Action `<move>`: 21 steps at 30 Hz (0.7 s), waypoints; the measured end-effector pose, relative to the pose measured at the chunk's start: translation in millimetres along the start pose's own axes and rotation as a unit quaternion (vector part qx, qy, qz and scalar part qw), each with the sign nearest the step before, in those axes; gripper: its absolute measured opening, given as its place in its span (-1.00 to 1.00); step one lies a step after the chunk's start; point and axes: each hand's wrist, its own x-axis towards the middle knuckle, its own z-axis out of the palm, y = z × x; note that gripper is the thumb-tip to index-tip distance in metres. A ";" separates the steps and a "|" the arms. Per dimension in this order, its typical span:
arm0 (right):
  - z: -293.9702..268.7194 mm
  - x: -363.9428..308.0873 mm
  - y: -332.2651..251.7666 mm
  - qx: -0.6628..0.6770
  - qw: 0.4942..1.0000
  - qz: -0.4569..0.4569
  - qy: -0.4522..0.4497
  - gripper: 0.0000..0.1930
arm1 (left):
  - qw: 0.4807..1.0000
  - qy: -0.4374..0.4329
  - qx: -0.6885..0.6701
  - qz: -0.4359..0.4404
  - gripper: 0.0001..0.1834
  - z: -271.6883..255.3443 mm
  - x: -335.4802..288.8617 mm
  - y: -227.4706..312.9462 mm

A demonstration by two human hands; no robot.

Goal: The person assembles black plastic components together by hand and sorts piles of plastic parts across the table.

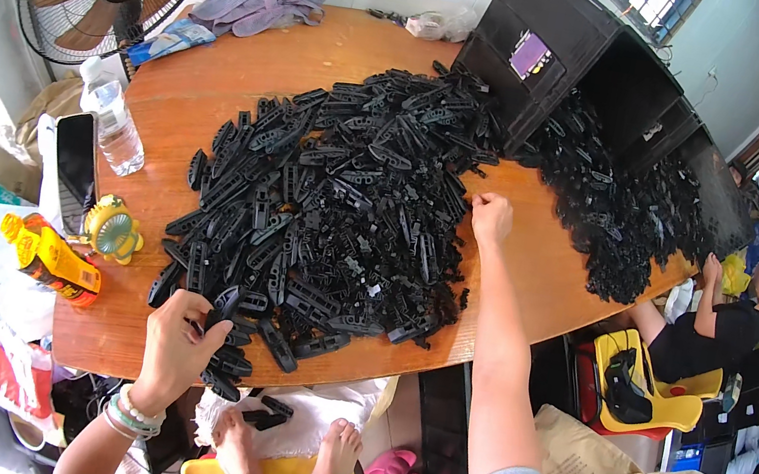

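A big heap of black plastic parts (352, 161), long slotted pieces mixed with many small ones, spreads over the wooden table (354, 35). At the heap's near left edge, my left hand (176, 343) pinches one long black plastic part (227, 300) between thumb and fingers. More such pieces lie right beside and under that hand. My right hand (491, 218) is by the heap's right side, above bare wood, with its fingers closed together. Whatever it may hold is too small or hidden to make out.
Black crates (544, 53) lie tipped at the back right, with a second heap (610, 196) spilling out. A water bottle (120, 125), phone (76, 163), small green-yellow fan (114, 229) and orange-yellow bottle (55, 261) line the left edge. Another person (719, 327) sits far right.
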 end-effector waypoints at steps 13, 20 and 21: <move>-86.1 -60.7 -67.1 0.586 0.688 0.020 -0.428 -0.77 | 0.971 -0.144 -0.183 -0.052 -0.66 -33.3 -27.8 6.9; -137.6 -166.9 -120.0 0.514 0.718 -0.032 -0.468 -0.79 | 0.938 -0.194 -0.278 -0.073 -0.67 -14.1 -35.3 38.5; -144.1 -188.7 -127.1 0.520 0.720 -0.039 -0.458 -0.79 | 0.935 -0.177 -0.300 -0.071 -0.68 -8.0 -37.6 37.1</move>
